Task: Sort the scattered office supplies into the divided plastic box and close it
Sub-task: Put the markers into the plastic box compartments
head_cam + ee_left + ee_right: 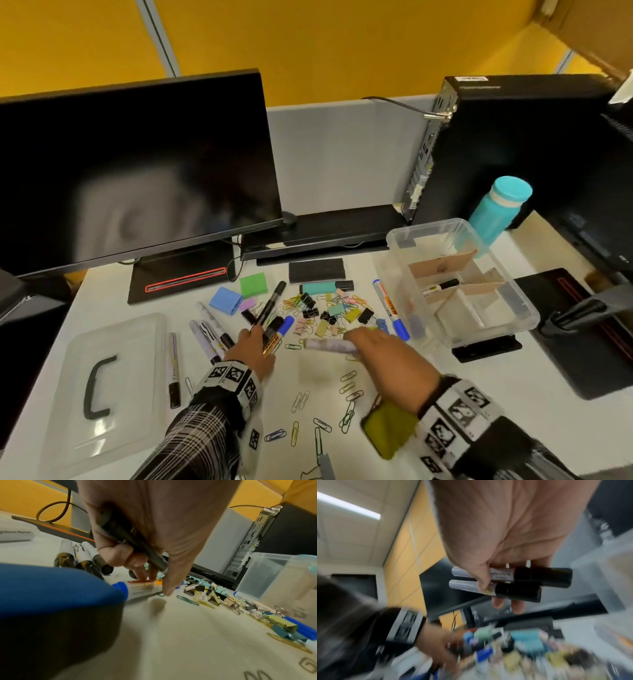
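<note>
My left hand [251, 346] grips a black marker [270, 303] and its fingertips touch a blue-capped marker [139, 588] lying on the desk. My right hand [383, 353] holds two white markers with black caps [513, 582] above the desk, its image blurred. The clear divided box [459, 284] stands open at the right with cardboard dividers and one marker [440, 287] inside. Its clear lid [106, 387] with a black handle lies at the left. Binder clips [337, 313] lie heaped in the middle, and paper clips [346, 401] are scattered near me.
More markers [209, 329] lie left of my left hand, and another blue-capped one [390, 310] lies beside the box. Sticky note pads [253, 285], a teal highlighter [325, 287] and a black eraser [317, 270] sit further back. A monitor [137, 171], computer tower [513, 144] and teal bottle [500, 209] ring the desk.
</note>
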`<action>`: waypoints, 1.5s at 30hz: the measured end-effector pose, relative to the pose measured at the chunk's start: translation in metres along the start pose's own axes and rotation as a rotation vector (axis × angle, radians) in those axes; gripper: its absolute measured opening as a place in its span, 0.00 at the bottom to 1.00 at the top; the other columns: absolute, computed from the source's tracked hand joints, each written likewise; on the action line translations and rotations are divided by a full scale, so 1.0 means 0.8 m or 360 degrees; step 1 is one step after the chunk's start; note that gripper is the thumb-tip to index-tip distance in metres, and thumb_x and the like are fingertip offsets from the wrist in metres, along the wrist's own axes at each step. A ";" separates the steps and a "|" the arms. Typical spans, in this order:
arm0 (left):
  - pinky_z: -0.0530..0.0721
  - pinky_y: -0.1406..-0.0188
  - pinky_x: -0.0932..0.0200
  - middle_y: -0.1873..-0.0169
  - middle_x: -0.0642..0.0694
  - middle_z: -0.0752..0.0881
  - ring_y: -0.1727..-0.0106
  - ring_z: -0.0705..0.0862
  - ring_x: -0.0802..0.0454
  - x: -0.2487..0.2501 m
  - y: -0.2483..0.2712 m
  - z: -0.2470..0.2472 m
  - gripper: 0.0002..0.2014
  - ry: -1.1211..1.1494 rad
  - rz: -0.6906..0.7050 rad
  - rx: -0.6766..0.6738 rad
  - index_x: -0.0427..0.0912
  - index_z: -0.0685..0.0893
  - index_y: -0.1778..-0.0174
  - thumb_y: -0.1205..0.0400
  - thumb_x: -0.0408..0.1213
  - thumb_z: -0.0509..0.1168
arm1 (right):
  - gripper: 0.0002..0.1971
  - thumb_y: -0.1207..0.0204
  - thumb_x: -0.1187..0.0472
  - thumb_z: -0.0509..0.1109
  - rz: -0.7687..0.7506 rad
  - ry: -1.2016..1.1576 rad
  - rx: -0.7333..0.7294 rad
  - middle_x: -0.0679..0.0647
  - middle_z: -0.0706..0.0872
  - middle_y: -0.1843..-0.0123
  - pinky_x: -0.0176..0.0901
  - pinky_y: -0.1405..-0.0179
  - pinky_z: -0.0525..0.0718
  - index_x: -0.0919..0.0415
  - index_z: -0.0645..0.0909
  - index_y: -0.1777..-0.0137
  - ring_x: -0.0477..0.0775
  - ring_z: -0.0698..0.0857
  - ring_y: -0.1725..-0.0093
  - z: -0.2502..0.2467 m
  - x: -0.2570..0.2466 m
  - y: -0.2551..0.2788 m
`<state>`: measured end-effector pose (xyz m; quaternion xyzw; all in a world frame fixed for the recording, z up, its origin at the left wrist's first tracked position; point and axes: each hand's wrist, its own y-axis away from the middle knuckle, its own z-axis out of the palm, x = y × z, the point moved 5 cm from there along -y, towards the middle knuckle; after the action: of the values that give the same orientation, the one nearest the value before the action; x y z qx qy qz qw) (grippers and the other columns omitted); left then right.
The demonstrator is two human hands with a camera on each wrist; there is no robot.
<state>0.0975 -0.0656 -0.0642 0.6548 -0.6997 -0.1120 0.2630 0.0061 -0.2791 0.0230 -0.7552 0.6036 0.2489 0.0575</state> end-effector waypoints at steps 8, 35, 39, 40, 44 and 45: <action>0.80 0.44 0.53 0.47 0.45 0.77 0.45 0.82 0.46 -0.008 -0.005 0.000 0.17 -0.0062 0.0016 0.0065 0.43 0.71 0.36 0.18 0.44 0.61 | 0.12 0.22 0.62 0.63 0.0525 0.0690 0.0425 0.50 0.83 0.51 0.46 0.54 0.81 0.49 0.76 0.41 0.53 0.81 0.55 -0.168 0.118 0.006; 0.68 0.64 0.67 0.57 0.52 0.72 0.61 0.72 0.57 0.172 0.088 -0.088 0.08 0.0144 0.0822 0.0323 0.48 0.72 0.48 0.13 0.47 0.51 | 0.28 0.20 0.56 0.61 0.1147 0.0065 0.1008 0.64 0.63 0.20 0.60 0.21 0.60 0.66 0.62 0.22 0.65 0.61 0.21 -0.077 0.227 0.098; 0.73 0.53 0.59 0.47 0.48 0.75 0.50 0.74 0.52 0.280 0.077 -0.093 0.12 -0.0088 0.1026 0.0364 0.45 0.74 0.39 0.13 0.45 0.53 | 0.30 0.18 0.56 0.56 0.1156 -0.0041 0.1086 0.60 0.56 0.16 0.57 0.18 0.54 0.65 0.55 0.19 0.60 0.53 0.17 -0.053 0.231 0.101; 0.75 0.50 0.56 0.45 0.46 0.75 0.47 0.75 0.50 0.302 0.069 -0.089 0.11 -0.0159 0.1052 0.0353 0.44 0.73 0.39 0.14 0.44 0.54 | 0.29 0.18 0.57 0.56 0.1145 -0.0044 0.1094 0.60 0.56 0.16 0.56 0.18 0.53 0.64 0.55 0.19 0.59 0.52 0.17 -0.053 0.230 0.100; 0.78 0.45 0.47 0.40 0.40 0.75 0.40 0.77 0.41 0.380 0.035 -0.073 0.14 -0.0509 0.1164 0.0252 0.38 0.73 0.36 0.17 0.34 0.59 | 0.29 0.18 0.57 0.54 0.1123 -0.0081 0.1094 0.59 0.54 0.16 0.55 0.18 0.51 0.63 0.53 0.18 0.57 0.50 0.16 -0.055 0.227 0.097; 0.78 0.43 0.46 0.39 0.38 0.76 0.38 0.77 0.39 0.396 0.029 -0.071 0.15 -0.0571 0.1187 0.0215 0.37 0.73 0.35 0.17 0.34 0.58 | 0.29 0.18 0.57 0.54 0.1133 -0.0081 0.1090 0.58 0.54 0.16 0.54 0.17 0.50 0.63 0.53 0.18 0.57 0.50 0.16 -0.055 0.226 0.097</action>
<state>0.1050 -0.3608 0.0649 0.3424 -0.9293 -0.0752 0.1159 -0.0266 -0.4768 -0.0026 -0.4335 0.8697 0.0589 0.2285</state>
